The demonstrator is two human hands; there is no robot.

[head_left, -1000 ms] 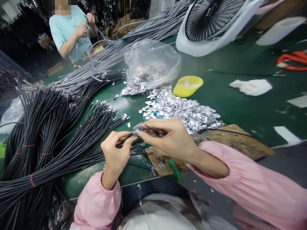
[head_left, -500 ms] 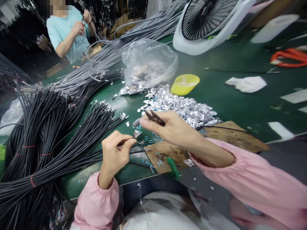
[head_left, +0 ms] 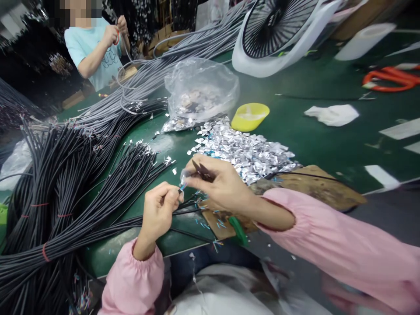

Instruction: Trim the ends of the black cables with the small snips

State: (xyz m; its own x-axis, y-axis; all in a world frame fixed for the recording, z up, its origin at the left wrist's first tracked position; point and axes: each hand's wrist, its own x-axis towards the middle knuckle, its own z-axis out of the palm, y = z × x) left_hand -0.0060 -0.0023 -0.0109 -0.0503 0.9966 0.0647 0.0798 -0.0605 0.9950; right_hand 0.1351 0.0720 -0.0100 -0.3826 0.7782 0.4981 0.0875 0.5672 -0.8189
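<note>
My left hand (head_left: 159,209) is closed in a pinch on the end of a thin black cable (head_left: 190,211) that lies across the green table (head_left: 315,144). My right hand (head_left: 219,186) is closed around small dark snips (head_left: 202,171), and its fingertips pinch the blue wire tip and foil at the cable's end, right against my left fingers. Both hands hover over a worn wooden board (head_left: 311,188) at the table's near edge. Just beyond them lies a heap of silver foil scraps (head_left: 244,151).
Large bundles of black cables (head_left: 65,192) fill the left side, grey cables (head_left: 183,52) run to the back. A clear plastic bag (head_left: 201,89), yellow dish (head_left: 250,116), white fan (head_left: 278,30), white cloth (head_left: 331,114) and orange scissors (head_left: 390,78) lie beyond. Another person (head_left: 98,48) handles cable at far left.
My right hand, which had lifted away with the snips, has come back down to my left hand, and its fingertips now pinch the cable's end.
</note>
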